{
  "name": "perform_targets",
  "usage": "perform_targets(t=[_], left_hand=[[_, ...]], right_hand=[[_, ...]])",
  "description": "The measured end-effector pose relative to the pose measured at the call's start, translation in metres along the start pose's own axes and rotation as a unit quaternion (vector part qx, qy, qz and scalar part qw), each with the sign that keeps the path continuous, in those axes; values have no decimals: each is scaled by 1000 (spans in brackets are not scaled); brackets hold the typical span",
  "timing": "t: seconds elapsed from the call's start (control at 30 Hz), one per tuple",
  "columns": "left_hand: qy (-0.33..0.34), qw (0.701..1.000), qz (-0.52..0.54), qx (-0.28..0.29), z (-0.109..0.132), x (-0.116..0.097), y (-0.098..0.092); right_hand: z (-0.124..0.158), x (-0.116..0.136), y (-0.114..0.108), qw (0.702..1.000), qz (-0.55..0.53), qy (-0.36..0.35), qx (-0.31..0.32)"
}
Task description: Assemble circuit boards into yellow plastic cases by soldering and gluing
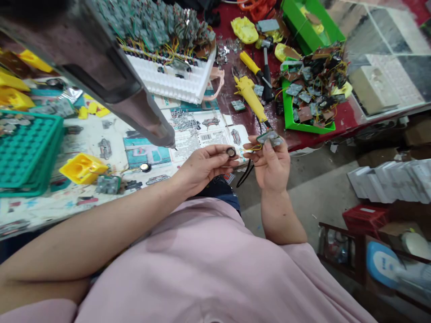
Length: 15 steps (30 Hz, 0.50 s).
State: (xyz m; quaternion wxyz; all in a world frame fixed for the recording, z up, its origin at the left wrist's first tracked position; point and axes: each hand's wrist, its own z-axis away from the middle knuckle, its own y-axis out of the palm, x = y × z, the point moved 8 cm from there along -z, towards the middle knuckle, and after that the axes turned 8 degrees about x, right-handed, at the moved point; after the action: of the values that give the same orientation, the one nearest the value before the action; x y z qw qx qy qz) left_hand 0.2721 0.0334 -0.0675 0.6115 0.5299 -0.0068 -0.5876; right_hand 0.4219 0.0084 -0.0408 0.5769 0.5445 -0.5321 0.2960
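Note:
Between the thumb and fingers of my left hand (202,167) is a small round speaker (230,152). My right hand (272,165) pinches a green circuit board (270,138) just above the table's front edge. Thin yellow wires (253,148) run from the speaker to the board. Just beyond my right hand lies a yellow-handled tool (251,96), its dark cord end close to the board. On the table to the left sit a yellow plastic shell (83,168), another circuit board (108,184) and a second round speaker (145,167).
A large electric screwdriver (134,89) hangs over the left side. A white foam tray (175,83) holds many wired boards. Green bins (310,128) of parts stand at the right, teal trays (30,152) at the left. Small screws (184,120) lie mid-table.

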Motion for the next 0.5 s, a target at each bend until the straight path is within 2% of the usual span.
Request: perform_targets(t=[0.23, 0.3, 0.33, 0.4, 0.5], left_hand=[[-9, 1000, 6, 1, 3, 4, -6], [-11, 1000, 17, 10, 6, 4, -8], [-15, 1000, 22, 15, 8, 4, -9], [-15, 999, 23, 25, 16, 2, -14], [18, 999, -19, 35, 34, -11, -27]], right_hand=[[9, -4, 3, 1000, 12, -2, 4], [15, 0, 8, 998, 48, -18, 29], [18, 4, 13, 995, 74, -32, 60], [24, 11, 33, 976, 126, -70, 166], [31, 20, 61, 921, 155, -129, 333]])
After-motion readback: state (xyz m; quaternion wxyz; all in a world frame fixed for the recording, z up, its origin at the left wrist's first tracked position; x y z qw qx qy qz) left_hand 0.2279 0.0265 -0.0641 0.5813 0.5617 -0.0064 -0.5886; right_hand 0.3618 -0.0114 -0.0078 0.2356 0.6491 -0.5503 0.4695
